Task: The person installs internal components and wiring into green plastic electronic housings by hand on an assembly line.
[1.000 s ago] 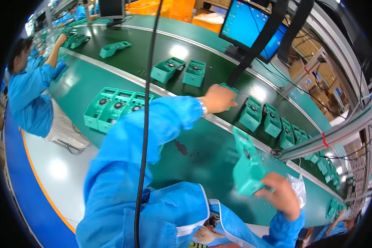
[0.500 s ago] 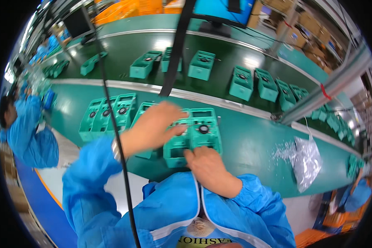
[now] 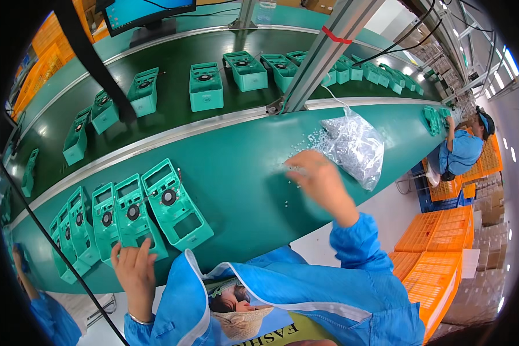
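My left hand is at the near end of a row of green plastic housings, its fingers apart and touching the near edge of one housing. Each housing is an open frame with a round black part, like a small speaker, in its middle. To the right of the row, a separate housing lies slightly turned. My right hand is over small clear pieces scattered beside a clear plastic bag. Its fingers are curled in with pieces at the tips; what they hold is too small to make out.
A metal post rises behind the bag. Beyond a metal rail, more green housings stand on a dark green belt. Orange crates are stacked at the right. A co-worker sits at the far right; another person's sleeve shows at lower left.
The view has swung to the right. My right hand has left the housings and reached right to the small clear pieces. My left hand has dropped from above the housings to their near edge.
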The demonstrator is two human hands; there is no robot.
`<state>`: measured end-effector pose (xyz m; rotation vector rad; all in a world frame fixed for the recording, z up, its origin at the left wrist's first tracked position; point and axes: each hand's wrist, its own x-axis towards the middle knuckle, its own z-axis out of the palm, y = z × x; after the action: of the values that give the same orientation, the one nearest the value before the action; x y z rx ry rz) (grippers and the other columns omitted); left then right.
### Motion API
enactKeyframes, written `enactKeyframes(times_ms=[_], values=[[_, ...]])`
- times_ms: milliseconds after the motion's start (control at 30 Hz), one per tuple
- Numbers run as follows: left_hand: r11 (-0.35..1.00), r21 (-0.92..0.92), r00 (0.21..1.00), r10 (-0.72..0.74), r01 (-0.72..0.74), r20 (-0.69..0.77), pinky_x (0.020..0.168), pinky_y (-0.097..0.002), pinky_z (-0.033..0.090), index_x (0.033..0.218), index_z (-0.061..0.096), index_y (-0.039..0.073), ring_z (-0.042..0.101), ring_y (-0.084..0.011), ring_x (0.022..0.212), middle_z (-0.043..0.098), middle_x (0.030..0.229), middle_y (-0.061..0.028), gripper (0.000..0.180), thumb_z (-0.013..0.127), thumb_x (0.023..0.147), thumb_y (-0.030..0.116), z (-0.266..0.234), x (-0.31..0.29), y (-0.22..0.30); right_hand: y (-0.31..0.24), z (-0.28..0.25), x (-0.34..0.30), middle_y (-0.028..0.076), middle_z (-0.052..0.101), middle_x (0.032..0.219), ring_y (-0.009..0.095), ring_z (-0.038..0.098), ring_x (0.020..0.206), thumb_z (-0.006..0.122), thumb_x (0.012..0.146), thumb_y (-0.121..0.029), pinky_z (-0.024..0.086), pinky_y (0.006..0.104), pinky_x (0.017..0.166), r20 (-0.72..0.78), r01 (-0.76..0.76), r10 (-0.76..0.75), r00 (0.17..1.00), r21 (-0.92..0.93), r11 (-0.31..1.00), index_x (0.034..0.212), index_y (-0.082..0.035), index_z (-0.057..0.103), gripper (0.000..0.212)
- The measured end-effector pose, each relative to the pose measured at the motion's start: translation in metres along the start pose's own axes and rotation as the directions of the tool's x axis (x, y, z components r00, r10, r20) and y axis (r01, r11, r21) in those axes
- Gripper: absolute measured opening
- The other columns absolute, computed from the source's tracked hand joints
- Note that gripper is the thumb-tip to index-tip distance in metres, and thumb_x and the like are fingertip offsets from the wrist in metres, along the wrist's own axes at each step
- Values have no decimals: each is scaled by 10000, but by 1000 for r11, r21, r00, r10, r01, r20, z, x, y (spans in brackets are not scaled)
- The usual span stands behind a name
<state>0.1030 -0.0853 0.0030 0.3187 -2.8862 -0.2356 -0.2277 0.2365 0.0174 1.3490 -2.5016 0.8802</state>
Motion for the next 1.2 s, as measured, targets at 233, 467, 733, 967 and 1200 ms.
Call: enactKeyframes(times_ms=[233, 467, 733, 967, 1200], values=[[996, 21, 970, 84, -81, -227, 1048, -572, 428, 1206, 695, 85, 611, -318, 1061, 634, 1094, -91, 347, 670, 978, 345, -7, 28, 38, 76, 1, 24, 112, 682, 863, 329, 651, 892, 791, 819, -80, 526, 447, 779, -23, -189, 188, 982, -26, 982, 901, -43, 732, 107], [985, 1, 964, 170, -173, -207, 1050, -538, 431, 1179, 715, 116, 623, -277, 1068, 653, 1113, -52, 354, 690, 965, 397, 13, 50, 65, 90, 24, 44, 94, 680, 853, 329, 634, 896, 790, 815, -119, 501, 449, 805, 62, -57, 62, 996, -86, 995, 848, -73, 741, 75], [987, -41, 972, 148, -158, -182, 1067, -533, 419, 1181, 716, 120, 628, -267, 1068, 661, 1087, -44, 351, 684, 971, 400, 16, 51, 67, 90, -5, 43, 97, 707, 864, 338, 656, 855, 793, 800, -71, 513, 449, 770, -186, -136, 129, 974, -28, 990, 859, -68, 741, 78], [988, -29, 967, 142, -151, -213, 1036, -522, 426, 1165, 707, 101, 628, -270, 1062, 662, 1069, -47, 366, 684, 964, 407, 24, 56, 67, 87, 7, 35, 60, 692, 864, 305, 643, 875, 806, 783, -86, 487, 427, 774, -36, 21, -26, 999, -133, 991, 867, -89, 749, 102], [990, -47, 970, 121, -133, -211, 1000, -496, 442, 1146, 708, 96, 629, -260, 1065, 667, 1043, -40, 371, 756, 876, 346, 24, 53, 64, 75, 23, 39, 23, 669, 852, 265, 624, 909, 802, 777, -103, 460, 417, 808, 60, 68, -55, 997, -252, 965, 846, -113, 748, 88]])
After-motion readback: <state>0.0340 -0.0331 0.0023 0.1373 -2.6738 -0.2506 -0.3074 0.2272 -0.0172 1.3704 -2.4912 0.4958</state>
